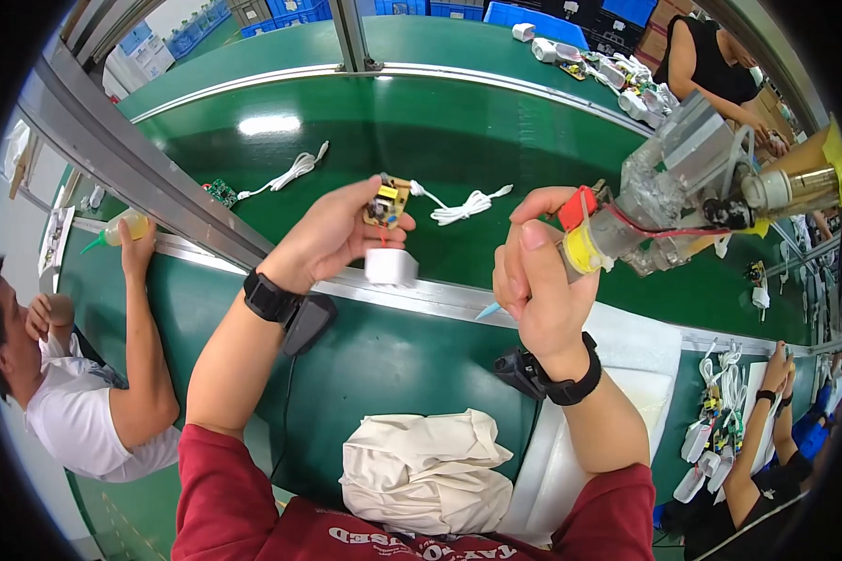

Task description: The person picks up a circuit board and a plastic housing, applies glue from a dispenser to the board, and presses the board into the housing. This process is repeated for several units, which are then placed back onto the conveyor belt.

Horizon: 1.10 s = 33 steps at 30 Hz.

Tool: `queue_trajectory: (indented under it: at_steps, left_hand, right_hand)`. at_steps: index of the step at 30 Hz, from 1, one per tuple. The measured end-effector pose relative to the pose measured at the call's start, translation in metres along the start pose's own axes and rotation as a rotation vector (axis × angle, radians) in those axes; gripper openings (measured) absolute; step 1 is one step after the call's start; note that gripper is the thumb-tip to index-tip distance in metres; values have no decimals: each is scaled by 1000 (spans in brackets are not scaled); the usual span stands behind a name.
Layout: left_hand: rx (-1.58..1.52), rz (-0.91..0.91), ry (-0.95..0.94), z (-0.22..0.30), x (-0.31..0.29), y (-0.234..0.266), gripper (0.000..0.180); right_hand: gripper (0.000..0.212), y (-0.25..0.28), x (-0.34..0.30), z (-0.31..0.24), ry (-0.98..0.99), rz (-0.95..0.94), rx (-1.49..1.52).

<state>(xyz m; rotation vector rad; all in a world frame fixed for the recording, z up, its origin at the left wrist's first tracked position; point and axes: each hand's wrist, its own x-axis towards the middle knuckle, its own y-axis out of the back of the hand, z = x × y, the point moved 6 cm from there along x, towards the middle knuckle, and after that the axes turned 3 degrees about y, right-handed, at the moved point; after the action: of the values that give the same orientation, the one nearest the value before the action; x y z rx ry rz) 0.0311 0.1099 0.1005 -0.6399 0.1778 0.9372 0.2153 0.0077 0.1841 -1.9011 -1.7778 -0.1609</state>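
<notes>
My left hand [351,229] pinches a small circuit board [380,208] with yellow and dark parts between thumb and fingers. Below the board a white plastic housing [390,268], slightly blurred, hangs on thin red wires. From the board's upper right runs a bundled white cable [468,208], which lies over the green belt. My right hand [547,280] is closed around a slim tool whose pointed light-blue tip [488,310] sticks out at its lower left; the rest is hidden. Its fingers are beside the red piece [578,208] of a mounted, taped nozzle assembly [669,192]; contact I cannot tell.
A beige cloth [428,472] lies in front of me, with white foam sheets [617,374] to its right. Another board with cable [223,193] sits on the belt [253,168]. At left a person [94,402] holds a bottle [123,227]; other people work at right.
</notes>
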Motion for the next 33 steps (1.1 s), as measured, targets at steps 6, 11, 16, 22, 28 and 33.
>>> queue_trajectory:
  at_steps: [6, 11, 16, 22, 28, 33]
  left_hand:
    - [-215, -125, 198, -62, -7, -39, 35]
    - [-127, -192, 230, -97, -18, -79, 31]
    - [9, -418, -13, -120, -9, -82, 35]
    - [10, -400, -76, -123, -3, -59, 39]
    - [1, -344, -135, -114, -4, -47, 39]
    - [-18, -361, -138, -117, -2, -44, 39]
  right_hand:
    - [17, 9, 7, -6, -33, 102, -37]
    - [18, 13, 13, -11, -51, 132, -29]
    - [20, 10, 18, 7, -31, 110, -68]
    - [20, 0, 16, 34, -60, 74, -18]
    - [19, -7, 16, 47, -88, 66, 44]
    - [20, -9, 12, 55, -98, 47, 53]
